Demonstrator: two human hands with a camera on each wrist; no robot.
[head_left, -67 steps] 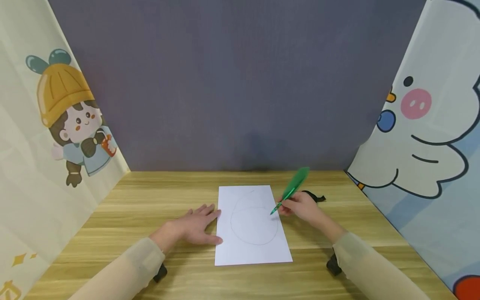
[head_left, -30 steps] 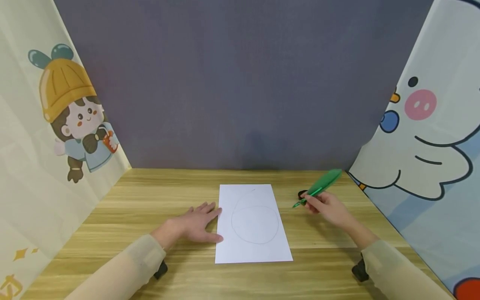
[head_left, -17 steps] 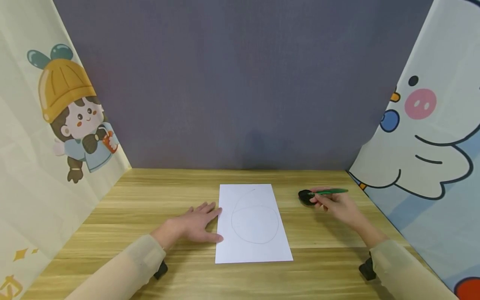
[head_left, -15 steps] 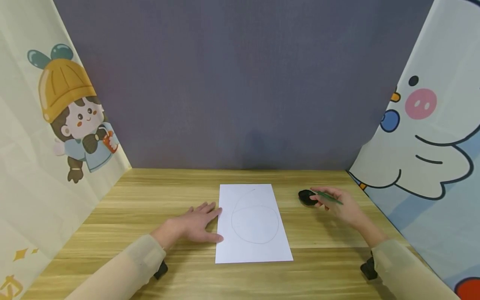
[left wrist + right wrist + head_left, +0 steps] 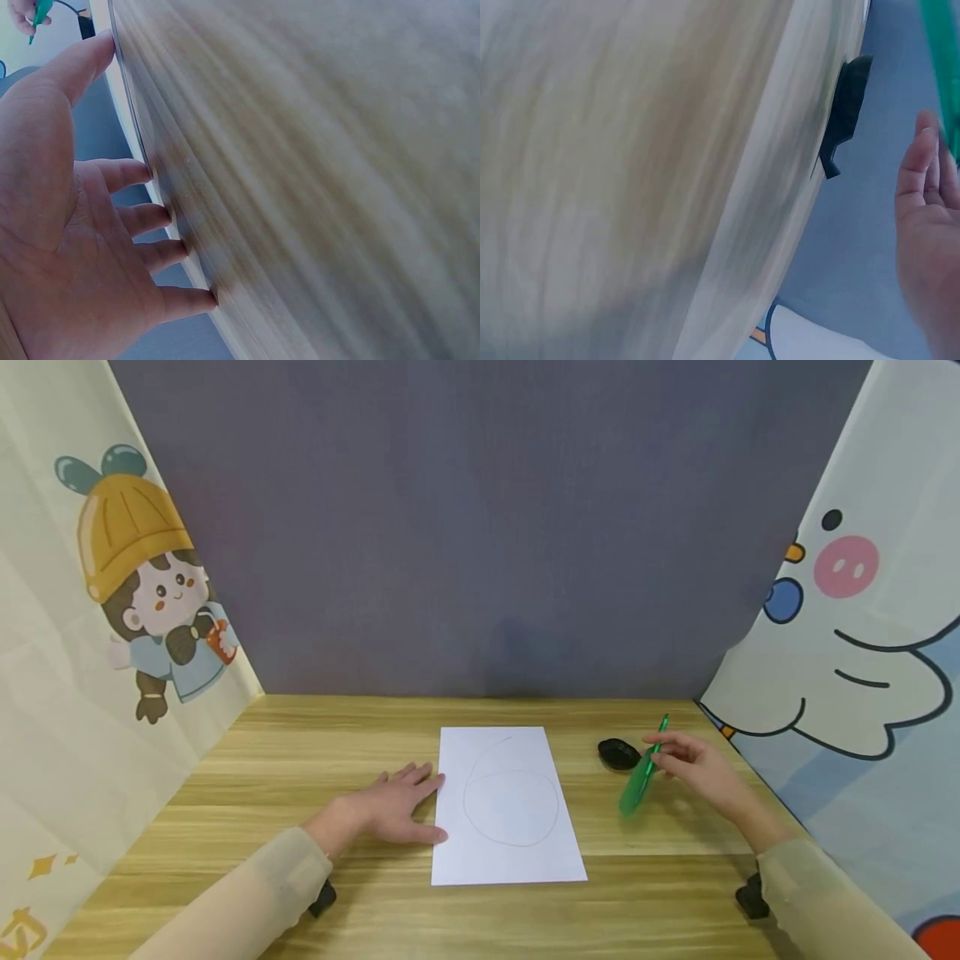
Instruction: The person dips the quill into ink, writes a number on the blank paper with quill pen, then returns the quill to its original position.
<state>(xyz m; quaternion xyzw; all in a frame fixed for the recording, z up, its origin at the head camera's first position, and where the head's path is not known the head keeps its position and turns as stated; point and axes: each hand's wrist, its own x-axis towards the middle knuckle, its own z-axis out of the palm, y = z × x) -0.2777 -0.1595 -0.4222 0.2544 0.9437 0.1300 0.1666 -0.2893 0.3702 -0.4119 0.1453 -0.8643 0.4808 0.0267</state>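
A green feather pen (image 5: 636, 787) is pinched between the fingertips of my right hand (image 5: 701, 774), right of the paper. Its feather end points down toward me and its tip points away. Close to the feather, a small black leaf-shaped object (image 5: 617, 754) lies on the table; the right wrist view shows this black piece (image 5: 846, 109) low, with a narrow end. My left hand (image 5: 393, 810) rests with spread fingers at the left edge of a white paper sheet (image 5: 510, 866), thumb and index fingertip touching it. A thin drawn loop with a curved tail shows on the sheet.
The wooden table (image 5: 315, 735) runs back to a dark grey panel (image 5: 480, 527). Cartoon-printed sheets stand at the left (image 5: 45, 652) and right (image 5: 885, 693) sides. Each wrist bears a small black device.
My right hand has moved from the paper rightward, past the black object, turning the feather pen until its feather points toward me. My left hand stays on the sheet's edge.
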